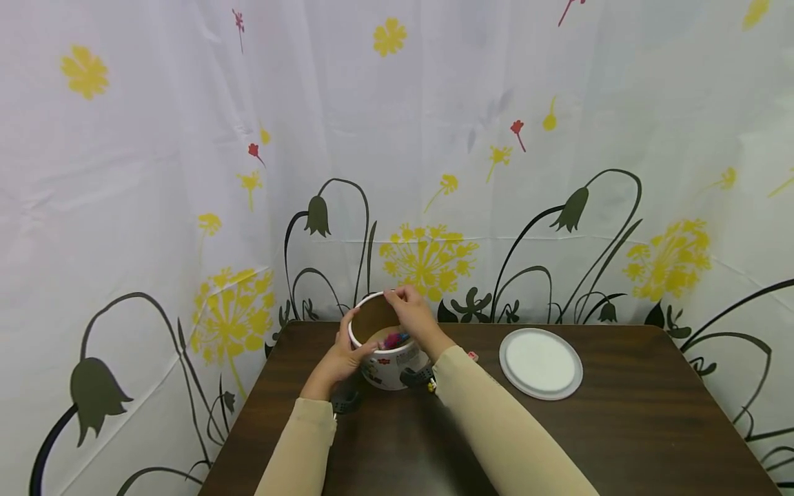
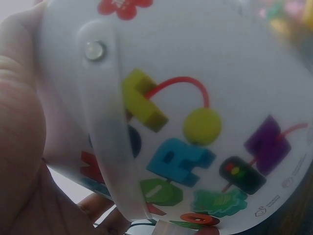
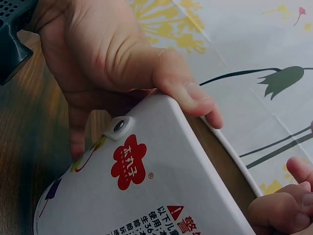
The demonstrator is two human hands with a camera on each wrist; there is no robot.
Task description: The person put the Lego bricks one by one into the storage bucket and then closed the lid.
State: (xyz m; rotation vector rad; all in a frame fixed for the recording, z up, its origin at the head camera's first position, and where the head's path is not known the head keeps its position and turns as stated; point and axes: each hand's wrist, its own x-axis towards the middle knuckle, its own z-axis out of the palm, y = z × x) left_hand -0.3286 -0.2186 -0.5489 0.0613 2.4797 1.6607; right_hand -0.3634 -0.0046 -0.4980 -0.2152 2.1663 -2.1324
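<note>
A white round bucket (image 1: 384, 377) with printed coloured letters stands tilted near the table's back edge, its open mouth facing up. Something pink and blue (image 1: 394, 339) lies inside it. My left hand (image 1: 340, 358) grips the bucket's left side, with the thumb at the rim. On the far right, my right hand (image 1: 417, 322) holds the rim, its thumb hooked over the edge in the right wrist view. A whitish strap handle (image 2: 100, 112) hangs down the bucket's side in the left wrist view. Most of the bucket's inside is hidden.
A white round lid (image 1: 541, 364) lies flat on the dark wooden table (image 1: 626, 413), to the right. A small red-and-white piece (image 1: 473, 356) shows beside my right sleeve, and a yellow bit (image 1: 431, 387) near that wrist. A flowered curtain (image 1: 422, 138) hangs behind the table.
</note>
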